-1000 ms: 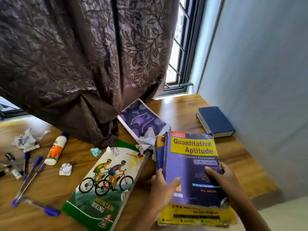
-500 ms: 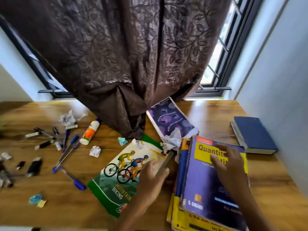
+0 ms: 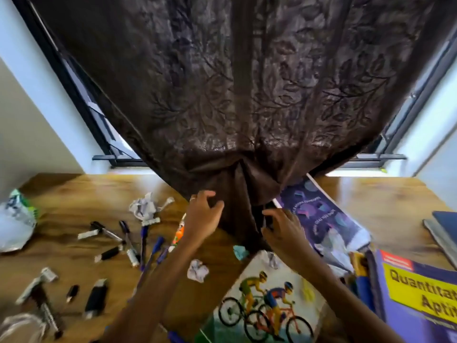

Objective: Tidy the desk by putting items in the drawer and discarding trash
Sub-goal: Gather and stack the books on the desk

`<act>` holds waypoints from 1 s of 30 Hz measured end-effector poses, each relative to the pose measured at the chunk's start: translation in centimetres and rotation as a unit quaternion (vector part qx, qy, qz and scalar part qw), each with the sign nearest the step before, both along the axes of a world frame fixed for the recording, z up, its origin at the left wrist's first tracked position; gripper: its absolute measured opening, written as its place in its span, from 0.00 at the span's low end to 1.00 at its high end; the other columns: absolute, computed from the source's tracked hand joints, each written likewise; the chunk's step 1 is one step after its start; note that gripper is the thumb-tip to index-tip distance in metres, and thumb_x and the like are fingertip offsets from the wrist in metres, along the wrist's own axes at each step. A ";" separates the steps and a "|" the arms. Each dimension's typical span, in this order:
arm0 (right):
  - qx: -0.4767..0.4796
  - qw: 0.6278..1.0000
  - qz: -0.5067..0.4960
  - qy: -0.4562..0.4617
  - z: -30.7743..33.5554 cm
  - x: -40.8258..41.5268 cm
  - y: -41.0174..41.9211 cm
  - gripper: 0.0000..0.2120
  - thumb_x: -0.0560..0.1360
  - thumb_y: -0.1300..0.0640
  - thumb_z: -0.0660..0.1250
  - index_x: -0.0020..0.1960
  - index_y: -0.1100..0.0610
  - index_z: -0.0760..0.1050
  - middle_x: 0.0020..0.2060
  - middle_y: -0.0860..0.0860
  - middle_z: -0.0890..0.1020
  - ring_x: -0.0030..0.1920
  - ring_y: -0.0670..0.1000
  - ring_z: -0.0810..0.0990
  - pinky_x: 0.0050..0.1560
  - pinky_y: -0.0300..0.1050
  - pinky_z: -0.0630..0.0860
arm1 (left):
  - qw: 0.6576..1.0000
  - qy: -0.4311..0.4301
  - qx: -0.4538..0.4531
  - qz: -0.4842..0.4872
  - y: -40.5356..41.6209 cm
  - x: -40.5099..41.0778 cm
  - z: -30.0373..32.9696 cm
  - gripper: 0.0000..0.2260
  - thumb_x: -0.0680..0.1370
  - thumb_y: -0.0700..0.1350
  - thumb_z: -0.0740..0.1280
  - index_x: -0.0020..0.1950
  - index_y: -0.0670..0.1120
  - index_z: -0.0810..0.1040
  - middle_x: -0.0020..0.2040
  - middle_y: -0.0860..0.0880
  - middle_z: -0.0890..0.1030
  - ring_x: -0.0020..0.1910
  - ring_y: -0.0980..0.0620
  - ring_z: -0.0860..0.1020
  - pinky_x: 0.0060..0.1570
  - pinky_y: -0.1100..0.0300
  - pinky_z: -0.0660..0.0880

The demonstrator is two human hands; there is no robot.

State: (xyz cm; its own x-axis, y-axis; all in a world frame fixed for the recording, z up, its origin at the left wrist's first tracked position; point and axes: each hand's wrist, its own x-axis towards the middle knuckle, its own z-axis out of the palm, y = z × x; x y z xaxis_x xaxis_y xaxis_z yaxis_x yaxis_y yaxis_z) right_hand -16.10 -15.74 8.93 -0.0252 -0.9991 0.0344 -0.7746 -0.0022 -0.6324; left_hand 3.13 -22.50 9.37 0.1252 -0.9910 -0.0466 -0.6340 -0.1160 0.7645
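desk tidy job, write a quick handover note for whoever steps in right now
Left hand: at the curtain hem, fingers curled against the fabric; a real grip is unclear.
Right hand: at the hem's other side, pinching something dark, probably fabric.
On the desk: pens, paper balls, glue stick, cycling book, purple booklet, aptitude book, plastic bag.
Done: nothing visibly put away; no drawer in view.
Left: move the curtain aside, stow pens and books, bin the paper.

Both bare arms reach forward, roughly side by side. Left hand (image 3: 202,216) has its fingers curled loosely with thumb up top, right hand (image 3: 284,229) has fingers bent too. Can't tell if either's actually gripping anything.
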 end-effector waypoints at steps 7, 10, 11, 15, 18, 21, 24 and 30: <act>0.112 0.984 0.011 0.135 -0.7 5.0 -11.4 0.27 0.77 0.48 0.60 0.71 0.58 0.58 0.70 0.57 0.64 0.69 0.60 0.61 0.67 0.57 0.64 | 0.990 -0.049 0.082 -0.102 -12.4 3.5 -1.3 0.35 0.61 0.65 0.57 0.60 0.47 0.78 0.62 0.43 0.78 0.63 0.41 0.73 0.64 0.50 0.69; 0.137 0.979 0.005 0.153 -0.7 5.7 -15.5 0.29 0.77 0.48 0.61 0.72 0.58 0.55 0.71 0.57 0.61 0.70 0.60 0.60 0.67 0.59 0.63 | 0.986 -0.092 0.112 -0.083 -16.7 5.4 -2.2 0.38 0.69 0.65 0.62 0.75 0.48 0.62 0.73 0.43 0.65 0.71 0.40 0.64 0.70 0.45 0.62; 0.141 0.977 -0.001 0.162 -0.6 5.8 -16.9 0.31 0.77 0.48 0.61 0.73 0.58 0.54 0.72 0.56 0.60 0.71 0.60 0.59 0.67 0.59 0.62 | 0.981 -0.125 0.111 -0.098 -17.9 6.0 -2.0 0.36 0.73 0.64 0.62 0.76 0.49 0.58 0.75 0.43 0.61 0.73 0.40 0.60 0.71 0.43 0.60; 0.156 0.970 -0.013 0.184 -0.4 5.8 -22.1 0.34 0.76 0.49 0.61 0.75 0.55 0.49 0.75 0.55 0.54 0.73 0.60 0.55 0.68 0.60 0.59 | 0.955 -0.226 0.112 -0.155 -23.5 8.7 -3.0 0.38 0.69 0.71 0.52 0.76 0.55 0.57 0.76 0.46 0.60 0.75 0.40 0.55 0.71 0.37 0.49; 0.147 0.972 -0.024 0.180 0.1 6.1 -25.5 0.38 0.75 0.52 0.63 0.76 0.53 0.44 0.76 0.53 0.45 0.74 0.61 0.51 0.69 0.61 0.57 | 0.948 -0.267 0.125 -0.121 -27.6 12.1 -5.9 0.44 0.60 0.72 0.48 0.75 0.59 0.57 0.77 0.49 0.58 0.76 0.40 0.52 0.68 0.31 0.46; 0.035 0.982 -0.091 0.163 0.9 6.6 -27.6 0.39 0.73 0.54 0.67 0.75 0.57 0.49 0.75 0.58 0.48 0.73 0.62 0.53 0.68 0.63 0.58 | 0.948 -0.300 0.056 -0.092 -27.7 14.7 -5.5 0.43 0.65 0.69 0.58 0.77 0.57 0.48 0.78 0.53 0.51 0.77 0.44 0.46 0.68 0.30 0.44; -0.042 0.974 -0.146 0.170 0.6 7.2 -28.0 0.36 0.72 0.53 0.68 0.73 0.59 0.55 0.73 0.62 0.54 0.71 0.64 0.56 0.66 0.62 0.62 | 0.941 -0.335 0.014 -0.035 -26.5 17.0 -5.2 0.42 0.70 0.62 0.67 0.77 0.57 0.47 0.78 0.58 0.47 0.76 0.40 0.42 0.67 0.29 0.43; -0.177 0.970 -0.045 0.162 -3.1 8.5 -24.1 0.24 0.71 0.41 0.64 0.57 0.57 0.69 0.52 0.56 0.72 0.53 0.59 0.74 0.48 0.53 0.75 | 0.918 -0.367 -0.149 0.026 -24.7 19.3 -6.3 0.32 0.70 0.46 0.73 0.71 0.50 0.66 0.75 0.42 0.59 0.74 0.37 0.55 0.69 0.36 0.52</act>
